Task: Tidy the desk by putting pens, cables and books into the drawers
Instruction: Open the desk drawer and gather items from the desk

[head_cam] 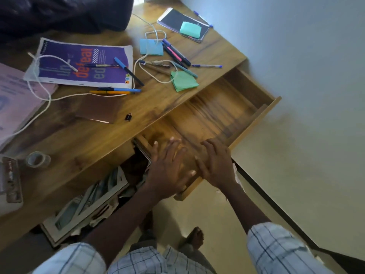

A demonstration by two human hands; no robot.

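Desk [79, 139], wooden top, cluttered; nothing stowed yet, by the look of it.

- Left edge: pink book [17, 99], partly out of view. Tape roll [38, 159] near the front edge.
- White cable [42, 107] loops from the pink book across the purple book [83, 62], which lies flat left of centre with two pens on its cover.
- Just in front of the purple book: yellow and blue pens [116, 91], side by side, long axes oblique to the desk's front edge.
- Centre, toward the back: pen cluster [175, 53] among sticky notes, with a second cable run through it.
- Right end: drawer [217, 107] pulled well out, floor bare where visible.
- Left hand [169, 169]: fingers straight and spread over the drawer's near corner, holding nothing.
- Right hand [215, 163]: fingers bent over the top of the drawer front, apparently holding it; motion blur leaves this uncertain.

Judgement: the drawer is open and ready, so the first pick-up comes next. The yellow and blue pens lie up and to the left of both hands. The left hand is nearer and free, and a reach from it would cross their long axes.
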